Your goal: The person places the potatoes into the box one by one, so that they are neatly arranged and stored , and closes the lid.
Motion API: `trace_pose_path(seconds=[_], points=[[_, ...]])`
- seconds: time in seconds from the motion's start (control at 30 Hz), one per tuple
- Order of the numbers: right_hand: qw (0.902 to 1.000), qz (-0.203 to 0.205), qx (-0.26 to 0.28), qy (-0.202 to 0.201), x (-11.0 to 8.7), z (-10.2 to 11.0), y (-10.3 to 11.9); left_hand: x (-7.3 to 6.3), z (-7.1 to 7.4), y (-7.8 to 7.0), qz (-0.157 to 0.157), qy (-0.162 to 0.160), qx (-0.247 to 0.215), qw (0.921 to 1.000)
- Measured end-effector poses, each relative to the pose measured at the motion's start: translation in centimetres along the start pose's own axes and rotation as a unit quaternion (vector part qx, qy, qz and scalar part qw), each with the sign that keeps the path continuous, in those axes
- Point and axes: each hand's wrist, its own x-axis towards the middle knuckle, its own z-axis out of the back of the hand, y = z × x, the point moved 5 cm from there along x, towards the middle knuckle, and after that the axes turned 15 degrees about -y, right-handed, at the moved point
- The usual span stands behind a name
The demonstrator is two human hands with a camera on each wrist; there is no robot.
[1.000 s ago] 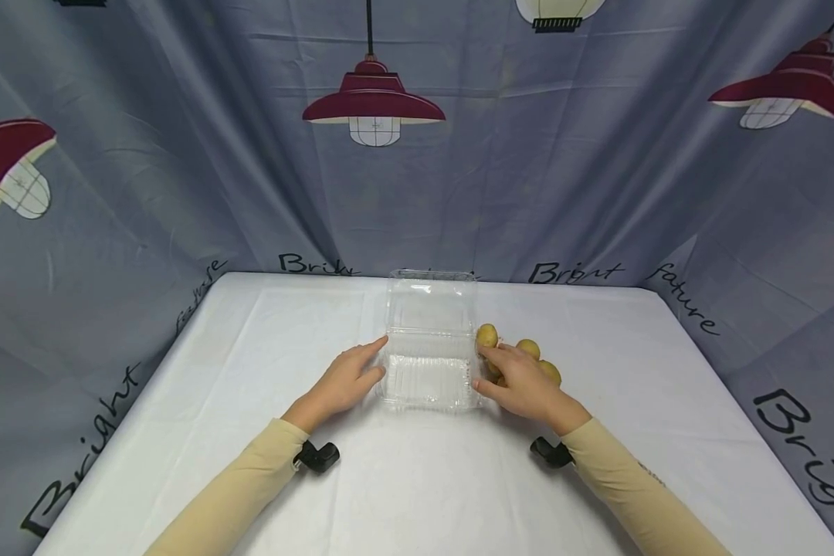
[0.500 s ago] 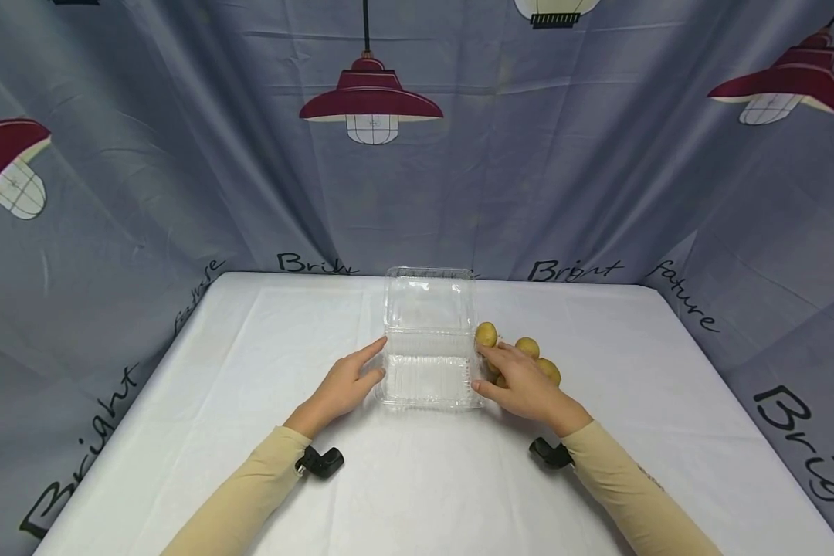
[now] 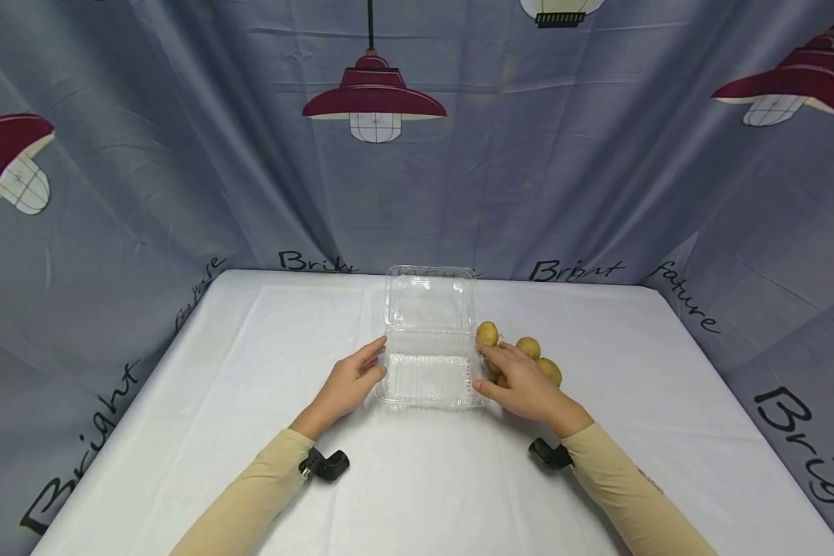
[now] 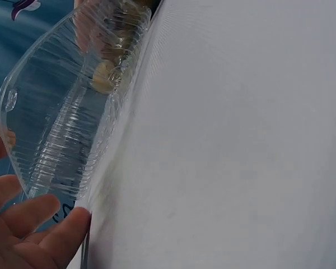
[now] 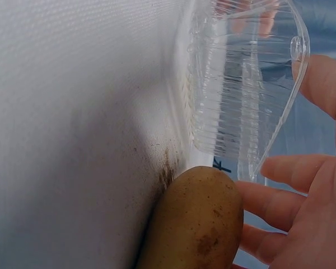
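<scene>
A clear plastic clamshell container (image 3: 431, 378) rests on the white table, its lid (image 3: 431, 303) tipped back on the far side. On its left, my left hand (image 3: 340, 390) touches the rim with thumb and extended fingertips; the left wrist view has those fingers (image 4: 31, 213) against the ribbed wall. My right hand (image 3: 524, 386) touches the opposite side, the thumb (image 5: 319, 81) at the rim in the right wrist view. Several potatoes lie beside and partly behind this hand, among them one potato (image 3: 487, 333) by the container and a speckled potato (image 5: 199, 218) close to the fingers.
White cloth (image 3: 417, 479) covers the table. A blue-grey curtain (image 3: 459, 193) with printed lamps and lettering hangs around its back and sides. Each wrist bears a black camera, one of them the left camera (image 3: 325, 465).
The left wrist and forearm have shifted slightly to the right while the fingertips stay at the container. The right hand, container and potatoes hold their places.
</scene>
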Motion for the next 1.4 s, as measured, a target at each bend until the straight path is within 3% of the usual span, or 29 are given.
trace_pose_path(seconds=[0.17,0.33,0.53,0.8,1.4], points=[[1.0000,-0.004,0.000,0.002,-0.1,-0.1,0.0,-0.2,-0.3,0.3,0.035,-0.014,-0.050,0.9980],[1.0000,-0.007,0.000,0.003,-0.1,-0.1,0.0,-0.4,-0.6,0.6,0.078,-0.021,-0.105,0.9912],[1.0000,-0.008,0.002,0.005,-0.2,-0.2,-0.1,-0.5,-0.7,1.1,0.113,0.007,-0.157,0.9810],[0.9999,-0.012,0.002,0.005,-0.3,-0.2,-0.1,-0.6,-0.7,1.2,0.115,0.041,-0.179,0.9762],[0.9997,-0.005,0.023,-0.011,0.1,0.1,-0.1,-0.6,-0.7,1.6,0.124,0.036,-0.216,0.9678]])
